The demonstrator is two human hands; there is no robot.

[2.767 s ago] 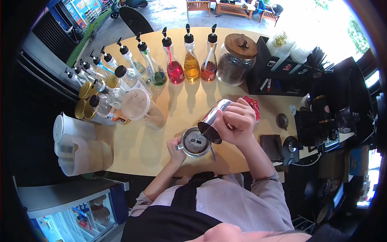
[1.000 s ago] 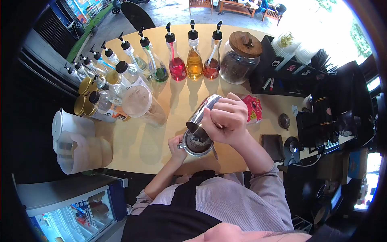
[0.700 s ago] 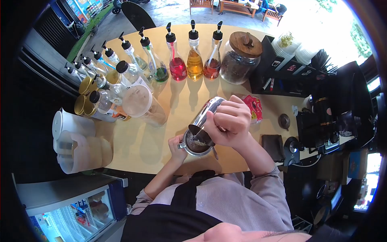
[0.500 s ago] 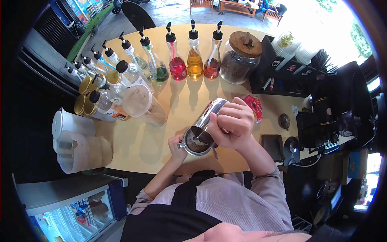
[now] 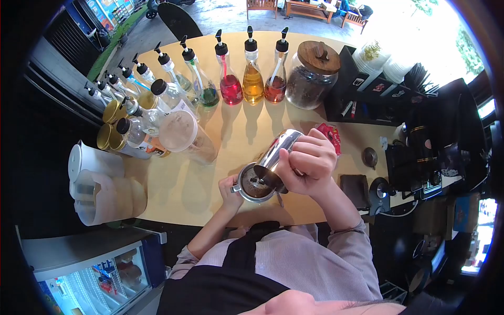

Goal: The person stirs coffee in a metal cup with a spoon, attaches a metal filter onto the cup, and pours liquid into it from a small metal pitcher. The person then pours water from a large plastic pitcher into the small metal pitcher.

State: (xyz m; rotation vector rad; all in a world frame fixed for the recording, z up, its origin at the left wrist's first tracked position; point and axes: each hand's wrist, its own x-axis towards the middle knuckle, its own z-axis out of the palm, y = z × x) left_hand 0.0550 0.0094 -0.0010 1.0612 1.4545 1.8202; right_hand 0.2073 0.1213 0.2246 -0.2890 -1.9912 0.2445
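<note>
A shiny steel pitcher (image 5: pixel 279 153) is tilted mouth-down over a round metal cup (image 5: pixel 243 195), with my right hand (image 5: pixel 310 161) closed around its handle side. Dark brown liquid with pale froth (image 5: pixel 254 185) shows inside the cup, and the pitcher's lip overlaps the cup's opening. At the cup's left side, the fingers of my left hand (image 5: pixel 230 192) are wrapped at its handle. Part of the handle is hidden by those fingers. Just behind my right hand lies a red packet (image 5: pixel 331 136).
Pump bottles of coloured syrup (image 5: pixel 253 86) line the far edge of the wooden table (image 5: pixel 178 194). A lidded jar (image 5: pixel 310 86) stands at the back right. Left of the cup are a tall clear container (image 5: pixel 197 144) and white jugs (image 5: pixel 97 163); a dark folded cloth (image 5: pixel 355 190) lies right.
My right hand and the steel pitcher have shifted slightly to the right, so more of the liquid in the cup shows. My left hand has stayed at the cup.
</note>
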